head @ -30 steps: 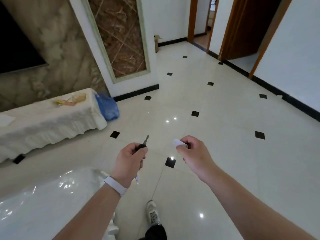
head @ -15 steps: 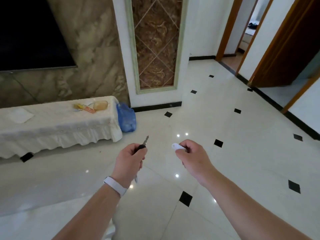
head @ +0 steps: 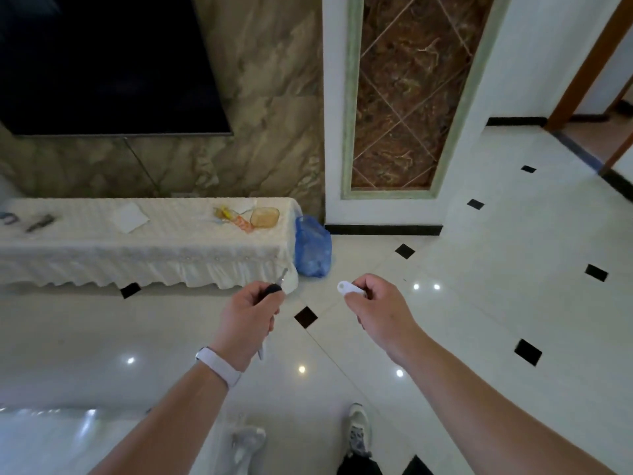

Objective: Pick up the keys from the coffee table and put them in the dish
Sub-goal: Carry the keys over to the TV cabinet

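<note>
Head view is showing the left hand (head: 247,315) gripping a black-headed metal key (head: 275,286), fingers closed around it, while the right hand (head: 375,305) is pinching a white plastic key fob (head: 349,289). An amber glass dish (head: 264,217) is sitting on the white-clothed low table (head: 102,248) ahead.
</note>
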